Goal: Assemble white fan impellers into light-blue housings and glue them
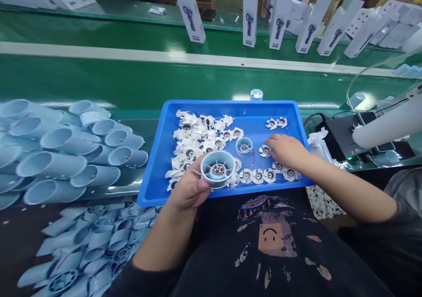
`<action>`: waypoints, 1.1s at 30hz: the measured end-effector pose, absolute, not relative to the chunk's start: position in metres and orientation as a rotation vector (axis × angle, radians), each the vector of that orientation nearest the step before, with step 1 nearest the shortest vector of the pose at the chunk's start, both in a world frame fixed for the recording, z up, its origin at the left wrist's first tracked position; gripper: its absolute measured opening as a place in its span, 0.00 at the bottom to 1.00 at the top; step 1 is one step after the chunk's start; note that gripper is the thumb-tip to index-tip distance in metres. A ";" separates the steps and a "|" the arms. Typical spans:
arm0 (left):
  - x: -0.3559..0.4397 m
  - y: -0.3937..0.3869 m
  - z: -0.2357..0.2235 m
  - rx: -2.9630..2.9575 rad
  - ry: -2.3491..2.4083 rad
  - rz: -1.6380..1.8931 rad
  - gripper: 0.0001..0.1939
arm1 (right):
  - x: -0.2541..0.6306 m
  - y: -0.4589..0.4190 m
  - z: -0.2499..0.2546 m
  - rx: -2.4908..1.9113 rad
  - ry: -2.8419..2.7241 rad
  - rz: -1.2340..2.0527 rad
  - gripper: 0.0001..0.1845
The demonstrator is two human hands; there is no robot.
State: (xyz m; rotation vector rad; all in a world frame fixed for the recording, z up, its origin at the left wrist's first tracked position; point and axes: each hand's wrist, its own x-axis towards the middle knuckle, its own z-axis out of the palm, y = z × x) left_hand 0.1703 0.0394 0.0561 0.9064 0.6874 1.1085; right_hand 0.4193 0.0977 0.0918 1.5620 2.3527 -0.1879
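My left hand [189,185] grips a light blue fan housing [217,169], a short tube with spokes and a copper-wound motor core facing up. It is held over the front part of a blue tray [151,174]. On the tray's right side, the fingers of my right hand [284,150] are closed at the edge of a white fan impeller [264,151]. A second light blue housing [244,147] stands in the tray between my hands, a thin wire beside it. White impellers [194,134] are heaped at the tray's left, with more in a row along its front.
Light blue tubes [52,165] are stacked at the left, and more housings [95,240] lie below them. Behind the tray runs a green conveyor [132,79]. White boxes [250,16] stand along the far ledge. A black device [339,134] and a white cylindrical arm [389,117] are at the right.
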 end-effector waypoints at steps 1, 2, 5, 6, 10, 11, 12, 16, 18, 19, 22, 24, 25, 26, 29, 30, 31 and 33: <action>0.171 0.039 0.056 0.932 0.687 1.090 0.33 | 0.416 0.103 0.087 1.534 2.351 -0.168 0.14; 0.172 0.038 0.057 0.953 0.684 1.078 0.32 | 0.413 0.106 0.084 1.506 2.355 -0.147 0.14; 0.175 0.036 0.059 1.005 0.668 1.124 0.29 | 0.412 0.108 0.079 1.424 2.398 -0.068 0.14; 0.176 0.035 0.059 1.015 0.657 1.153 0.28 | 0.412 0.107 0.079 1.388 2.418 -0.042 0.15; 0.177 0.035 0.060 0.978 0.637 1.217 0.30 | 0.418 0.094 0.089 1.136 2.497 -0.022 0.17; 0.177 0.034 0.060 0.968 0.660 1.211 0.32 | 0.419 0.090 0.092 1.063 2.513 -0.037 0.16; 0.177 0.034 0.060 0.965 0.693 1.200 0.33 | 0.420 0.087 0.094 1.003 2.526 -0.053 0.14; 0.180 0.031 0.061 1.043 0.790 1.158 0.31 | 0.419 0.081 0.097 0.994 2.528 -0.059 0.13; 0.182 0.029 0.060 1.106 0.773 1.168 0.29 | 0.415 0.082 0.093 1.084 2.504 -0.042 0.15; 0.183 0.028 0.060 1.133 0.754 1.176 0.28 | 0.412 0.082 0.090 1.123 2.493 -0.041 0.16; 0.185 0.025 0.058 1.221 0.725 1.179 0.30 | 0.402 0.086 0.083 1.203 2.480 -0.054 0.17; 0.186 0.023 0.059 1.311 0.752 1.143 0.32 | 0.397 0.089 0.081 1.223 2.490 -0.074 0.17; 0.187 0.022 0.060 1.360 0.788 1.123 0.34 | 0.395 0.090 0.081 1.225 2.499 -0.087 0.17; 0.188 0.021 0.062 1.414 0.839 1.098 0.36 | 0.395 0.091 0.083 1.226 2.508 -0.099 0.16; 0.192 0.017 0.067 1.648 1.047 0.999 0.36 | 0.399 0.084 0.098 1.280 2.528 -0.094 0.15; 0.194 0.016 0.069 1.749 1.104 0.964 0.34 | 0.403 0.077 0.105 1.313 2.553 -0.093 0.14; 0.197 0.016 0.070 1.849 1.140 0.936 0.31 | 0.406 0.069 0.113 1.339 2.612 -0.109 0.14; 0.202 0.015 0.073 2.021 1.153 0.918 0.26 | 0.412 0.050 0.127 1.331 2.902 -0.253 0.14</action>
